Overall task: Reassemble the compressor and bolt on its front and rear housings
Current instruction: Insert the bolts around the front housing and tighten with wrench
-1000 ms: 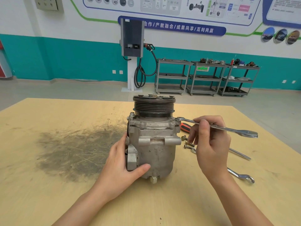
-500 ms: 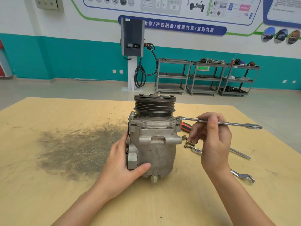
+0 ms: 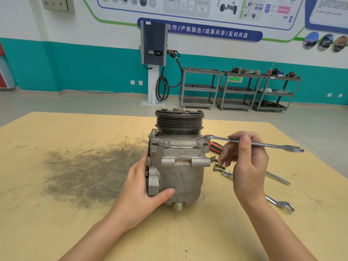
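A: Head view, what's on the tabletop?
B: Compressor standing upright near the middle, pulley end up, grey body below. A bolt head pokes out at its base, front side.
A: Hands?
B: Left hand wraps the compressor's lower left side, thumb pressed across the front of the body, fingers round the back & hidden. Right hand is just right of the compressor, pinching the shank of a wrench between thumb & fingers, so curled closed on it.
A: Wrench where exactly?
B: Lying about level, ring end at the compressor's upper right corner by the housing flange. Can't tell if it's seated on a bolt. Far end sticks out to the right past the hand.
A: Other bits?
B: Loose bolts on the tabletop just right of the compressor, partly behind the right hand's fingertips. A red & black handled tool behind them. Two more wrenches further right: one w/ a thin shank, one nearer the person. Dark smudge on the wood left of the compressor.
A: Background?
B: Teal & white wall, a charging unit on a post, three grey carts w/ parts
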Demonstrator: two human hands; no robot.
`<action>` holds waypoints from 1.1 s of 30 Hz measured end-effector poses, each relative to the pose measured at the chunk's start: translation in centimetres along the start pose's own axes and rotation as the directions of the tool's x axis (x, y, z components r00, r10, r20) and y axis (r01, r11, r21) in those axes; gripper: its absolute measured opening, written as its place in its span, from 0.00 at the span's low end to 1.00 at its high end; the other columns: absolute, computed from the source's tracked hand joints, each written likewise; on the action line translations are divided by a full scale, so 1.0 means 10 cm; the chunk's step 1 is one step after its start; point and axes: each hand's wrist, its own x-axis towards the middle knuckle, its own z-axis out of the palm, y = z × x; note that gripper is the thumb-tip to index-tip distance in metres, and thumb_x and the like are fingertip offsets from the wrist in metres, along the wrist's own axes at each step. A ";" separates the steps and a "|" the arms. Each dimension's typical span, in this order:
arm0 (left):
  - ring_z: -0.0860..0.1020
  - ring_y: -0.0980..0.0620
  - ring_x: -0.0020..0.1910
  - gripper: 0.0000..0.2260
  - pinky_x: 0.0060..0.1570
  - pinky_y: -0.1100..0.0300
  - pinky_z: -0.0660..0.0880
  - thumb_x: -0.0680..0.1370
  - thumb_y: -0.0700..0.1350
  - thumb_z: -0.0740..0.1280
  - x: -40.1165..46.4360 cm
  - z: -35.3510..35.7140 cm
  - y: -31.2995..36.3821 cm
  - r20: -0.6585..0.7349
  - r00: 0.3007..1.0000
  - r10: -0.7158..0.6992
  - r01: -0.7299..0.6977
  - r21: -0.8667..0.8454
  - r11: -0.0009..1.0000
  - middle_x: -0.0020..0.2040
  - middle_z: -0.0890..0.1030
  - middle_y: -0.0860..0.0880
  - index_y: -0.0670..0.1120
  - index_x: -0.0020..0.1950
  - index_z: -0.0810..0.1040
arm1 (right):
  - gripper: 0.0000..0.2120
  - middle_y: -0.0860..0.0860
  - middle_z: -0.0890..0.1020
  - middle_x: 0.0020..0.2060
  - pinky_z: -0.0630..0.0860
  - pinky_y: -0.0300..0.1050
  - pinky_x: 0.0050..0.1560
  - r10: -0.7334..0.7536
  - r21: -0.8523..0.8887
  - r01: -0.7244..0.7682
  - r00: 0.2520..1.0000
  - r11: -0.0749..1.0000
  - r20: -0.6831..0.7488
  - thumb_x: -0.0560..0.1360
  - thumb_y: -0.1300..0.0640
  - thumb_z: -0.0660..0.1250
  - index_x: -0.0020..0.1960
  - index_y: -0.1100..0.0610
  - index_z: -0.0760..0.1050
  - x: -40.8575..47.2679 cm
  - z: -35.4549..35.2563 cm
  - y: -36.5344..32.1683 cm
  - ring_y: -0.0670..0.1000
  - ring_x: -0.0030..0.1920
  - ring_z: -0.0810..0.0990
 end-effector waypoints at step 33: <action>0.46 0.87 0.60 0.51 0.68 0.60 0.58 0.57 0.80 0.63 0.01 0.01 -0.04 -0.002 0.999 -0.036 0.036 -0.004 0.999 0.71 0.56 0.64 0.68 0.73 0.40 | 0.13 0.51 0.76 0.27 0.68 0.38 0.26 0.118 0.146 -0.118 0.993 0.982 0.007 0.81 0.53 0.53 0.46 0.57 0.71 0.06 -0.06 0.00 0.52 0.26 0.75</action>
